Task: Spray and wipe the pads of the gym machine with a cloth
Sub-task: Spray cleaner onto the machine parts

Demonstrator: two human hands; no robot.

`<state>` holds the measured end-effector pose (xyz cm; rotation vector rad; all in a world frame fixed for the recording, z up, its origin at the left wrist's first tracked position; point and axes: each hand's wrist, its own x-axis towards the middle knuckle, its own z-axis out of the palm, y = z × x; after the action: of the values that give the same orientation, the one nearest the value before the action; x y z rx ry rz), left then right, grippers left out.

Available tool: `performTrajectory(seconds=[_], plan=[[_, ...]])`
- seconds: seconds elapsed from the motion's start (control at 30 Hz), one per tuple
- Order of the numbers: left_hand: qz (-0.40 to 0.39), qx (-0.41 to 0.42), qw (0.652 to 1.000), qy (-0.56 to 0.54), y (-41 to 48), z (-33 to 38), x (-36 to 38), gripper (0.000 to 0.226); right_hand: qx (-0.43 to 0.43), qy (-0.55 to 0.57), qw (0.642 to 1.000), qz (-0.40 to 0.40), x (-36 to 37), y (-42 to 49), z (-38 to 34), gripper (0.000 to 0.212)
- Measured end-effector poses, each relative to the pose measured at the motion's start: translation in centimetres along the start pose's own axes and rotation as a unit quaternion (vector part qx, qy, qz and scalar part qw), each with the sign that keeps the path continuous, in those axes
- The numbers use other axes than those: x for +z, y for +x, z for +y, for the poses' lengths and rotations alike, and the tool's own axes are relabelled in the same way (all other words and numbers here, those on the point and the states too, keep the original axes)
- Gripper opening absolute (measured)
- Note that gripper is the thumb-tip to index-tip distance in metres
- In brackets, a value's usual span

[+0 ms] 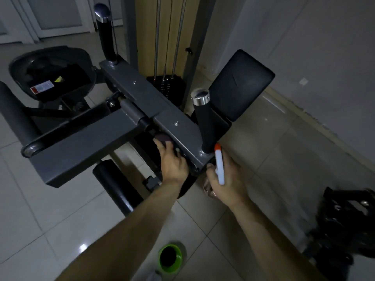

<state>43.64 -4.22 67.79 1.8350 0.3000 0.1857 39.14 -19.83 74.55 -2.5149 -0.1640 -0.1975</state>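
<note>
My left hand (172,161) reaches under the grey metal frame (129,110) of the gym machine and grips a dark purplish cloth (161,137), pressing it on a black pad that the frame mostly hides. My right hand (225,179) holds a spray bottle (219,165) with a white head and orange nozzle, pointing up beside the frame's near corner. A black rectangular pad (241,84) stands tilted at the right, behind an upright black handle (205,122). A black roller pad (115,183) lies below the frame.
A second upright handle (105,31) rises at the back left. The weight stack (166,86) and guide rods stand behind the frame. A green-rimmed cup (170,258) sits on the tiled floor near me. Dark equipment (345,220) lies at the right by the wall.
</note>
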Motion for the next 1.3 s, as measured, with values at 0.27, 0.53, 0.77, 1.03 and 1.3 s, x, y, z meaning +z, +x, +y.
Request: performTrajectory(seconds=[0.27, 0.53, 0.77, 1.03, 1.3], plan=[[-0.036, 0.119, 0.992, -0.005, -10.8, 1.3, 3.5, 0.02, -0.155, -0.093, 0.982, 0.057, -2.0, -1.4, -0.6, 0.07], [-0.004, -0.035, 0.999, -0.031, -6.3, 0.8, 2.2, 0.023, -0.026, -0.04, 0.998, 0.047, 0.6, -2.0, -1.2, 0.056], [0.069, -0.076, 0.992, -0.08, 2.0, -0.5, -0.5, 0.042, -0.006, -0.06, 0.997, 0.051, 1.6, -2.2, -0.3, 0.064], [0.098, -0.139, 0.97, -0.171, -2.0, -0.2, 3.2, 0.054, -0.05, -0.063, 0.994, 0.069, 1.8, -2.2, -0.1, 0.066], [0.108, -0.275, 0.932, -0.209, -1.2, 1.2, 2.9, 0.046, 0.094, 0.076, 0.99, 0.074, -0.6, -4.8, 1.7, 0.06]])
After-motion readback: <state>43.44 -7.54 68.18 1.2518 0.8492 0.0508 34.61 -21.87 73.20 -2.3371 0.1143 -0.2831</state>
